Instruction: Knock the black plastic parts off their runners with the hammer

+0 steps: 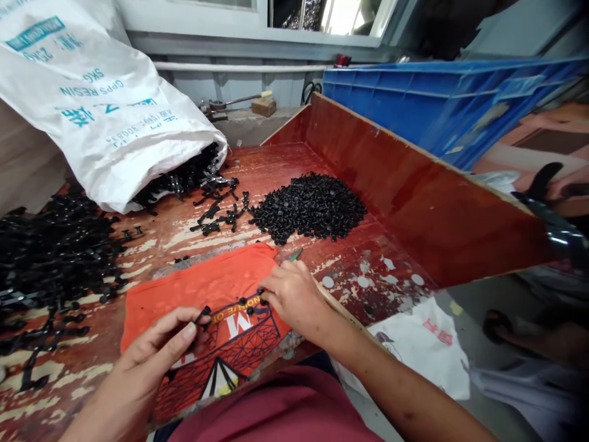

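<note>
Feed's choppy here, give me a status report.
Left hand pinching one end of a black plastic sprue strip; right hand gripping the other, green-handled tool underneath. Strip over orange printed cloth. Nothing obstructing.

Under my right hand (294, 298) a green-handled tool (296, 253) shows only its tip beyond the knuckles; the rest is covered, type not determinable. The black plastic strip of joined parts (251, 305) runs between my left fingertips (191, 331) and the right fingers; its right end is hidden there. White woven resin sack (92, 104) cut by the top and left edges. The single pieces in the loose black pile (310, 205), beyond the right fingers, are too small to resolve.
</note>
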`<action>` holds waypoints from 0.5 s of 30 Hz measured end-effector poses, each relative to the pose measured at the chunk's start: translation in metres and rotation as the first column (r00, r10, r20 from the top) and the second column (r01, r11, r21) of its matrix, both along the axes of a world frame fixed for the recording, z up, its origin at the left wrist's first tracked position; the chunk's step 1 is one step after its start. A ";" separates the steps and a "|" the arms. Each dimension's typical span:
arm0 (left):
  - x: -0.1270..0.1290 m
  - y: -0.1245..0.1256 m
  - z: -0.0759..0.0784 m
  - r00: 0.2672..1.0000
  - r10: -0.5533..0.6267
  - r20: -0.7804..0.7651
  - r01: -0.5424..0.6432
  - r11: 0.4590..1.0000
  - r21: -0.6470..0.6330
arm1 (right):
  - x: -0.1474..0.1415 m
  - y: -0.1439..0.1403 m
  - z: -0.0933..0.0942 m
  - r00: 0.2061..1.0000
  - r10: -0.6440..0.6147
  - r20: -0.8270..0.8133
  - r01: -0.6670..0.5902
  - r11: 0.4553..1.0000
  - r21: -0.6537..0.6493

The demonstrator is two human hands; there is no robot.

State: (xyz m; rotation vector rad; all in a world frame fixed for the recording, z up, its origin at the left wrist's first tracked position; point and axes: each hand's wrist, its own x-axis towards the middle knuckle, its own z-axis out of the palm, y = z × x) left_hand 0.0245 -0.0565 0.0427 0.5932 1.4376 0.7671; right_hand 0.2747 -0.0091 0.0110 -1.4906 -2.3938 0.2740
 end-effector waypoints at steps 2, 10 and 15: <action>-0.004 -0.002 -0.003 1.000 -0.024 0.003 0.024 1.000 0.004 | -0.001 0.005 0.001 0.999 0.039 0.017 -0.039 0.999 0.005; -0.029 -0.006 -0.017 0.967 -0.097 -0.236 0.145 0.969 0.199 | -0.054 0.007 0.014 0.992 0.126 -0.018 -0.125 0.991 0.052; -0.041 -0.006 -0.026 0.942 0.026 -0.334 0.078 0.952 0.296 | -0.088 0.005 0.010 0.976 0.210 0.048 -0.211 0.977 0.016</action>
